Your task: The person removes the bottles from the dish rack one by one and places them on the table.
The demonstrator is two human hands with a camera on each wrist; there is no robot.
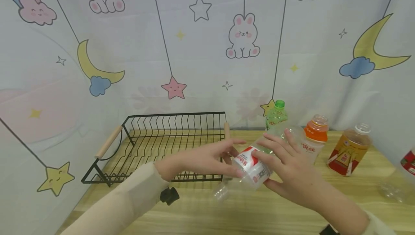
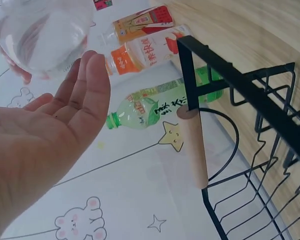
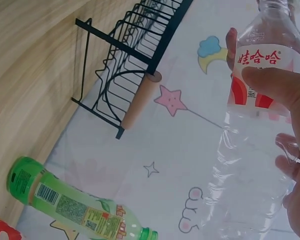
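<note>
A clear plastic bottle [image 1: 251, 163] with a red and white label is tilted between the two hands, its neck pointing down to the left in the head view. My left hand [image 1: 207, 159] holds it near the label, thumb on the near side and fingers beyond. Spread over the upper side, my right hand [image 1: 291, 170] grips the bottle with its thumb underneath. The right wrist view shows the bottle [image 3: 252, 165] long and see-through, with a thumb across the label. From the left wrist, the bottle's round base [image 2: 45, 37] appears beyond the fingers [image 2: 92, 75].
A black wire rack [image 1: 175, 148] with wooden handles stands at left on the wooden table [image 1: 194, 209]. Behind and right of the hands are a green bottle [image 1: 276, 116], an orange-topped bottle [image 1: 317, 132] and an amber drink bottle [image 1: 350, 150]. Another clear bottle [image 1: 400, 184] is at the right edge.
</note>
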